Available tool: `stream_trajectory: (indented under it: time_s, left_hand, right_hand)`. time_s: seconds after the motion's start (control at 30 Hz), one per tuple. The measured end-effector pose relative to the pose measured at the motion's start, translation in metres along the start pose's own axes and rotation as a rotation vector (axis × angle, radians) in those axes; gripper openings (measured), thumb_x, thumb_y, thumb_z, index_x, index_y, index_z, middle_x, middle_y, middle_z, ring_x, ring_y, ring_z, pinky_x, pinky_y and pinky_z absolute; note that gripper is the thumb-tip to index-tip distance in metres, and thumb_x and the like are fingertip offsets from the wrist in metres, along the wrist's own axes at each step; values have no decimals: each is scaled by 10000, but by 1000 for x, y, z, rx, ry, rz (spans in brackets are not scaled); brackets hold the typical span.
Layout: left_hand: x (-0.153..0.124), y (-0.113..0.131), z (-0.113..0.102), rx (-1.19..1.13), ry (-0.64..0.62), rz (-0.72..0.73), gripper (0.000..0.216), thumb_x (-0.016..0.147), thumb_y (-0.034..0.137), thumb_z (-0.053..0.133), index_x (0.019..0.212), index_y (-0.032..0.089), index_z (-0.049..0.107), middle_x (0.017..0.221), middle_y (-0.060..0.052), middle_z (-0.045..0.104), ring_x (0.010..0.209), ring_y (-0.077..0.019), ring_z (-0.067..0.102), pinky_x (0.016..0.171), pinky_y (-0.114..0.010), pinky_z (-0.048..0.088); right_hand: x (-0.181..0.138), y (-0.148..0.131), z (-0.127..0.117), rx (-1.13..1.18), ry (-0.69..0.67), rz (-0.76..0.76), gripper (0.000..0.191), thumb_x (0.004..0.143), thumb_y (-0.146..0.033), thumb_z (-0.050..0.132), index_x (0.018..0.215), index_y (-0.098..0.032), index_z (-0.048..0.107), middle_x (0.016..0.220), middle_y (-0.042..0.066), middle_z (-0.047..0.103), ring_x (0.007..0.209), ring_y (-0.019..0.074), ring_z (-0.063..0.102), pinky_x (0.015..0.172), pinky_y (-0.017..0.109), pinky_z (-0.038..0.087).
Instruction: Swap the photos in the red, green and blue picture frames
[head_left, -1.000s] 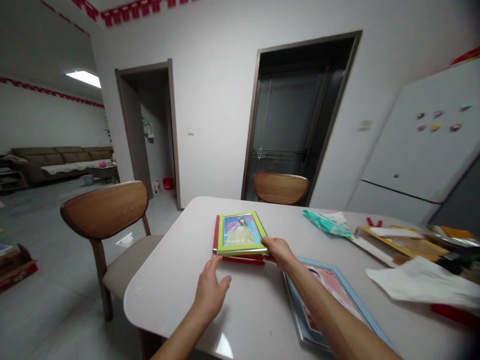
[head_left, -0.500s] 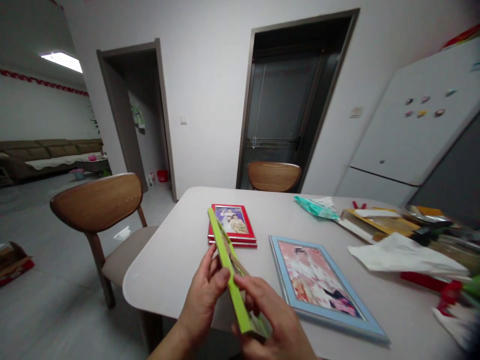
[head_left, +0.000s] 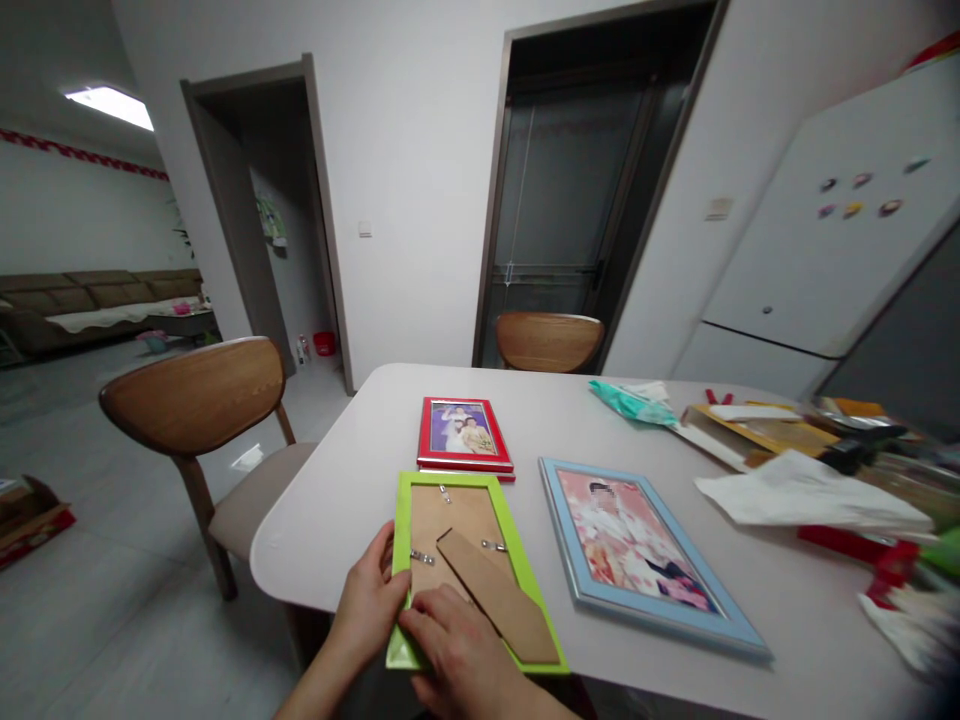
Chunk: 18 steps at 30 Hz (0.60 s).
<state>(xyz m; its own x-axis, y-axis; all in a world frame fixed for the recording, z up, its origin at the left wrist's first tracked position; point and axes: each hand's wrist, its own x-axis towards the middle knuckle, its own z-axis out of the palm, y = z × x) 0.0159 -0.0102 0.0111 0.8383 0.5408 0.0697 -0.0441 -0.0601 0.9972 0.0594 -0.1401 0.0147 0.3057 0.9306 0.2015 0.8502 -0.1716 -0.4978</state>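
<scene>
Back side up, a lime-green picture frame (head_left: 403, 510) shows its brown backing board, metal clips and a tan stand leg (head_left: 499, 600). My left hand (head_left: 371, 598) grips its left edge, thumb on the border. Across the lower left part lies my right hand (head_left: 457, 640), its fingers bent over the border and backing; its thumb is hard to see. Beyond the green frame is a red picture frame (head_left: 426, 435), photo up, on top of another at least partly hidden one. A larger light-blue picture frame (head_left: 562, 520) rests photo up to the right.
The pale table (head_left: 330, 500) carries a teal plastic wrapper (head_left: 634, 402), white paper (head_left: 810, 495) and a yellow envelope (head_left: 780, 435) on its right side. Wooden chairs stand at the left (head_left: 202, 395) and far side (head_left: 551, 342).
The green frame has turned from edge-on to back side up and come lower. My right hand has shifted left, from its right side onto the lower left border.
</scene>
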Motion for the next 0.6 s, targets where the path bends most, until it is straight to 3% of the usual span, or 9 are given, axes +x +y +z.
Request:
stream_trajectory:
  time_s: [0.13,0.23,0.3,0.43,0.6]
  left_hand:
    - [1,-1,-2,235,0,74,531,648,123,458,1174,96,393,1169,-101,516,1065,-194,481,937,-331,348]
    - [-1,0,0,429,60,135,526,641,124,470,1162,74,419,1208,-133,472,1120,-224,421,972,-373,294]
    - [-3,-2,3,519,78,166,542,628,123,486,1163,62,422,1242,-148,430,1152,-233,378,993,-382,257]
    - [-5,-6,6,573,43,194,574,623,123,494,1187,72,399,1267,-142,400,1167,-232,357,996,-380,257]
    - [-4,-11,4,585,38,213,552,639,130,476,1186,114,404,1262,-107,416,1160,-219,370,997,-379,259]
  right_hand:
    - [0,10,-32,89,17,8,312,677,-244,548,986,-200,555,981,40,562,898,160,486,800,253,384]
    - [-2,36,-60,7,187,178,234,731,-195,454,924,-165,583,970,72,558,896,165,489,819,284,375]
    - [-5,56,-71,-72,223,273,229,703,-173,465,888,-148,597,949,85,558,892,183,484,821,305,370]
    - [-8,80,-72,-167,211,336,216,670,-138,471,826,-144,621,923,84,551,886,191,470,803,297,365]
    - [-3,83,-63,-175,248,359,221,726,-154,420,781,-154,634,857,72,535,822,164,481,757,259,364]
